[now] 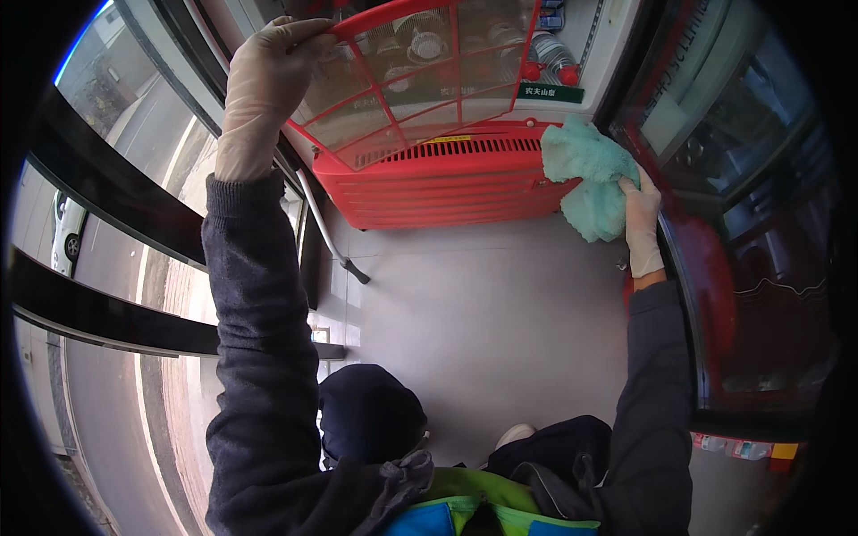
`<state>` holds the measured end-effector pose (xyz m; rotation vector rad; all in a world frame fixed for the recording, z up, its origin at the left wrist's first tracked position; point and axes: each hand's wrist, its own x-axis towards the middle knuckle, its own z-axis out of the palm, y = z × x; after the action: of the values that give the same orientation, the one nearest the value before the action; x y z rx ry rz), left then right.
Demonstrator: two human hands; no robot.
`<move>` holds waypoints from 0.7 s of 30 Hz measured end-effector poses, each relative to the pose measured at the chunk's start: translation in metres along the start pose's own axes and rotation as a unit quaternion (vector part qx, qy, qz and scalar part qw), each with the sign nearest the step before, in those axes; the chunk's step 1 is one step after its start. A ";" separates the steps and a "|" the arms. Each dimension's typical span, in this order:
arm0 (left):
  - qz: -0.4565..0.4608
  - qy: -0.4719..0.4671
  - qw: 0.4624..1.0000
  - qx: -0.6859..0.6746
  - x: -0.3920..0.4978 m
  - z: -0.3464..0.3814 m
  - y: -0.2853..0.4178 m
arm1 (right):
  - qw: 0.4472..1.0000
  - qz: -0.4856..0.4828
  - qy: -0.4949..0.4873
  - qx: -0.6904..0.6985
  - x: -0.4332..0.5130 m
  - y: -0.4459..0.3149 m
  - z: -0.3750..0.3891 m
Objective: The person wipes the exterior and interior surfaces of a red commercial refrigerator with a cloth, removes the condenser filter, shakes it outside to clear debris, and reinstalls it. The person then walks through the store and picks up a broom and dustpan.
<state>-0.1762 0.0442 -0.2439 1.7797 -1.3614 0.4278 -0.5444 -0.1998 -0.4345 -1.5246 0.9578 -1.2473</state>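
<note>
In a thin pale glove, my left hand [271, 87] grips the upper left edge of a red-framed mesh filter screen [422, 80]. The screen is held up, tilted, in front of bottles on a cooler shelf, and they show through its mesh. My right hand [642, 214], gloved too, holds a crumpled light green cloth [593, 174] near the right end of a red slatted lower panel [442, 194] of the cooler. The cloth covers part of that panel's right corner. A row of dark vent slots runs along the panel's top.
An open glass cooler door [757, 221] stands along my right side. Plastic bottles with red caps [556, 60] lie on the shelf. A white tube with a dark end [328, 234] leans at the left, beside dark-framed windows [120, 194]. My knees are bent over the grey floor [482, 288].
</note>
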 end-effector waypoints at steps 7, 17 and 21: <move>-0.047 0.034 0.997 -0.043 0.023 0.018 -0.021 | 0.978 -0.015 -0.026 -0.205 0.015 -0.009 -0.007; -0.125 0.228 0.944 -0.202 -0.041 0.021 -0.016 | 0.866 -0.146 0.129 -0.460 0.054 0.013 0.051; -0.137 0.281 0.929 -0.197 -0.075 0.030 -0.015 | 0.828 -0.120 0.023 -0.547 0.085 0.034 0.072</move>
<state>-0.1954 0.0692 -0.3200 1.3421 -0.7194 0.4313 -0.4589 -0.2773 -0.4491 -2.5532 1.7147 -0.8828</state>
